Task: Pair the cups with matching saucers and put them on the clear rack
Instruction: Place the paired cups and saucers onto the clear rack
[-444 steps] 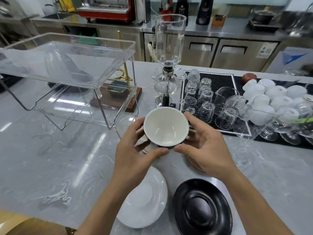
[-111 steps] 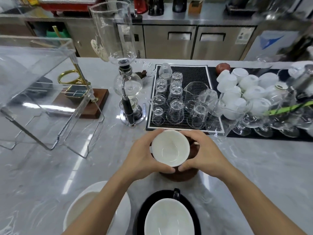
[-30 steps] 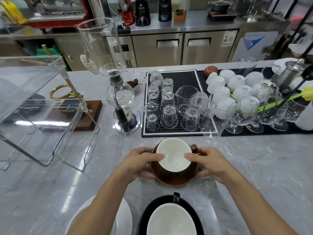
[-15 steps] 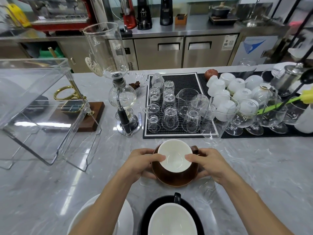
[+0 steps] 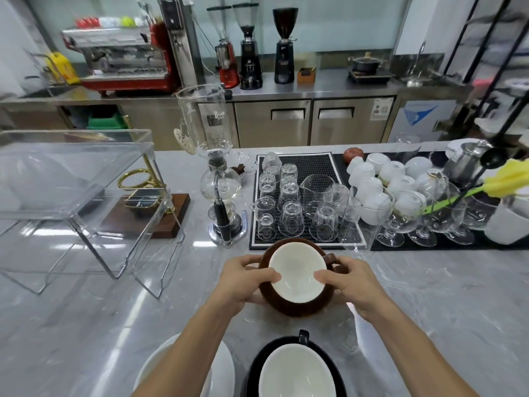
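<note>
Head view: brown-outside, white-inside ceramic cup (image 5: 297, 275) sits on its round brown saucer (image 5: 294, 306). My left hand (image 5: 243, 279) and right hand (image 5: 355, 282) grip the set from both sides, thumbs on the cup rim. Step, as I judge it: carrying this pair. Next: a level move left to the clear acrylic two-tier rack (image 5: 71, 179), well apart on the grey marble table (image 5: 429, 296).

A grey marble counter (image 5: 86, 325) is seen, on which a clear rack (image 5: 71, 179), a siphon brewer (image 5: 220, 196), black mats (image 5: 309, 167) and saucers are placed.
</note>
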`<state>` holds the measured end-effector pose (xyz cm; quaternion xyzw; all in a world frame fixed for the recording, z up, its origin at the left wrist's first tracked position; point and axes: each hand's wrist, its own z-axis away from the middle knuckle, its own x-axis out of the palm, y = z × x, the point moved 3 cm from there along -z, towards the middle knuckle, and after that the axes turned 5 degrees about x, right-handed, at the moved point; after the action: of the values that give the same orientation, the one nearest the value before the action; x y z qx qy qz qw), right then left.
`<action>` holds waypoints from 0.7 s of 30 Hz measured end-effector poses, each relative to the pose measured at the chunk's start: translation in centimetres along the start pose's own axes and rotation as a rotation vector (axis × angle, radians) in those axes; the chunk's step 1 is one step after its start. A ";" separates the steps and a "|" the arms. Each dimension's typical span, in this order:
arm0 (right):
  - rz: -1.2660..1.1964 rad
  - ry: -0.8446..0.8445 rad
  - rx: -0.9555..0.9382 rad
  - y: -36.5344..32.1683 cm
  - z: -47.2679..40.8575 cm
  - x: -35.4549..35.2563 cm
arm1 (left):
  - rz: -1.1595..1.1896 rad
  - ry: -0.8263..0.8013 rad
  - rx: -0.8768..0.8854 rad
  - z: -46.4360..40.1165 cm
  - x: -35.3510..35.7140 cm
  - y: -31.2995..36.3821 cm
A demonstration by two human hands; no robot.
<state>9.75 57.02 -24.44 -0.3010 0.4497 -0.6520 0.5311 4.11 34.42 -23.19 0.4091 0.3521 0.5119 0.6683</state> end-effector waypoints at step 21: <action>0.156 0.009 -0.628 -9.0 8.7 4.2 | -0.018 0.240 0.694 10.2 -6.0 6.1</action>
<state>12.43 50.92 -13.01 -0.4119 0.6530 -0.4399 0.4588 9.41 27.51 -13.06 0.5453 0.5842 0.4007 0.4481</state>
